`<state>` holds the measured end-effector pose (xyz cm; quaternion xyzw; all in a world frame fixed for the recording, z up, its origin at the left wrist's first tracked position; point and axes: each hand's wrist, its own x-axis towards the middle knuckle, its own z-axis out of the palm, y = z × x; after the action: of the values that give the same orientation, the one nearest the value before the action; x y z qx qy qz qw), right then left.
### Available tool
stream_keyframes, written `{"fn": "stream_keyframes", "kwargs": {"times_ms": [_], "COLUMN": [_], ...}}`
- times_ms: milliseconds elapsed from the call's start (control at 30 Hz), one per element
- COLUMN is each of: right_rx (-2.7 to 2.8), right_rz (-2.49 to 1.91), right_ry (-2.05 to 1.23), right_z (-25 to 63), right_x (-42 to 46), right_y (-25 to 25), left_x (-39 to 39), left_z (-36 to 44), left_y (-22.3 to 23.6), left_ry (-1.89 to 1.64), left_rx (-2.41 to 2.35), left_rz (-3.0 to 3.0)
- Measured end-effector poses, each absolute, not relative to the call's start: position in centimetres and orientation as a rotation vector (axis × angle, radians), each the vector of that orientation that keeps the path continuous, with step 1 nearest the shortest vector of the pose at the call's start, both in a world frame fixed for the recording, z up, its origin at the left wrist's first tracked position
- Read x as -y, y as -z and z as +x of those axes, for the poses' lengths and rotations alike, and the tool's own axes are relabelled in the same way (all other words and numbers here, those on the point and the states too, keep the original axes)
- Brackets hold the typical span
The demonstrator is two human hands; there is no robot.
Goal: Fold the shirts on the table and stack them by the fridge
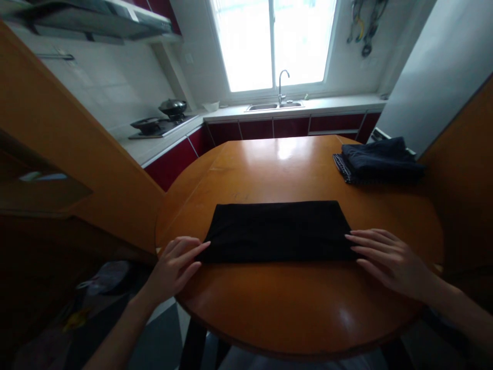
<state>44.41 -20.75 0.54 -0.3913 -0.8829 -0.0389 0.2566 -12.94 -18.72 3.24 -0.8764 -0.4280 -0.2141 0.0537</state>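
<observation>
A black cloth (279, 231), folded into a long flat rectangle, lies across the near half of the wooden table (285, 303). At its left end is my left hand (179, 264), its fingertips touching the edge and its fingers stretched out. My right hand (391, 259) rests at the opposite end, fingers extended and slightly spread, tips on the cloth's edge. Neither hand is closed around the fabric. What kind of garment the black cloth is cannot be made out.
Folded dark blue clothes (379, 162) are stacked at the table's far right. Beyond stand a counter with a sink (275, 107) and a stove with a wok (172, 107). A wooden door frame (96, 149) rises at left, and a fridge (435, 67) at right.
</observation>
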Motion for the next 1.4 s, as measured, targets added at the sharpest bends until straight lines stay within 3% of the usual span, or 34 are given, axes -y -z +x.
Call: {"fn": "stream_keyframes", "kwargs": {"times_ms": [167,300,400,600,1200,1400], "right_rx": [2.202,2.323,2.365,2.292,2.136,2.103], "right_rz": [-1.303,-1.490,-1.581,-1.686,-2.064,-1.867], "right_ry": [0.066,-0.028,-0.063,-0.048,-0.210,0.092], "right_z": [35.6,26.8,24.0,25.8,38.2,35.2], "right_x": [16.9,13.0,11.1,10.5,10.0,12.2], "right_y": [-2.4,-1.2,0.7,3.0,3.5,1.7], "left_x": [15.2,11.4,9.8,9.7,8.0,10.0], "left_z": [-2.4,7.0,9.8,8.7,-8.0,-4.6], "left_y": [-4.6,-1.7,1.1,2.7,1.2,-1.1], "left_ry": [0.772,0.452,0.273,0.411,0.086,0.213], "left_rx": [1.489,1.431,1.398,1.502,2.198,2.028], "left_rz": [-2.609,-2.767,-2.824,-2.743,-2.377,-2.372]}}
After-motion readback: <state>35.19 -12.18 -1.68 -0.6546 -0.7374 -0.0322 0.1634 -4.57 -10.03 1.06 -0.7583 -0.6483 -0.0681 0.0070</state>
